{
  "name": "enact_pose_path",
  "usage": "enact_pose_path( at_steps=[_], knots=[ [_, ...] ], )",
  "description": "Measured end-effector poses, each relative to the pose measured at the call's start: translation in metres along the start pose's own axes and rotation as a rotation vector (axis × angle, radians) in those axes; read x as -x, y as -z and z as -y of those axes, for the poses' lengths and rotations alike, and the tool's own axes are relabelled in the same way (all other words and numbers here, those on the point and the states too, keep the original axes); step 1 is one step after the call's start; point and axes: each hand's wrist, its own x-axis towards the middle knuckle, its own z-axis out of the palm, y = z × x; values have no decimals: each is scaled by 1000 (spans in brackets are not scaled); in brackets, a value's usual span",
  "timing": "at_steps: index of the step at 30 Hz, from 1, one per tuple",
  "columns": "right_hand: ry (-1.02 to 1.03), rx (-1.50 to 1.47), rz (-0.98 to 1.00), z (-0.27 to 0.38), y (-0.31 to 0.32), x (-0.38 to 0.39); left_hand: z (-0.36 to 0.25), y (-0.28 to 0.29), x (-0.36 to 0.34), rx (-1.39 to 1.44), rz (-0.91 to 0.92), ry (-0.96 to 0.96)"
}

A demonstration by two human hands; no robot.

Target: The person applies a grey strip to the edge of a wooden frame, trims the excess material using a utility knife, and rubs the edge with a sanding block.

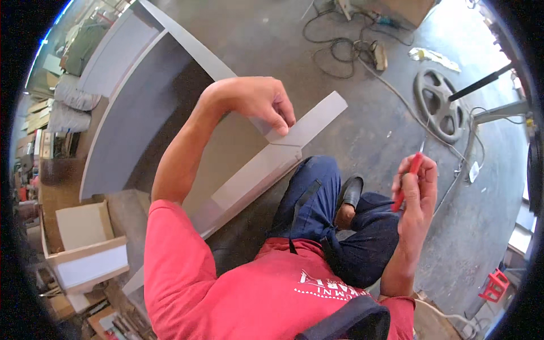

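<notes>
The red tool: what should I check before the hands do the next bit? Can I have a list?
1. Red tool held firmly: ok, the right hand has its fingers and thumb around it.
2. Metal tip away from the left hand: ok, well apart.
3. Left hand by the joint of the grey frame: ok, its thumb is just beside it.
4. Tool at the joint: not ok, it's off to the right.
5. Joint fastened tight: cannot tell, only a seam shows.
6. Cable away from the shoe: ok.
</notes>
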Motion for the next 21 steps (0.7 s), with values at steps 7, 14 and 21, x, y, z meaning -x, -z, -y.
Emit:
enact_pose_path(
  at_steps=[7, 14, 21],
  knots=[
    [336, 840, 316, 22, -23, 15, 10, 5, -25, 92, 162, -36],
    [867, 1239, 545, 53, -78, -19, 8, 6, -37, 47, 248, -105],
    [828, 1307, 692, 34, -99, -33, 23, 1, -45, 95, 298, -204]
  ],
)
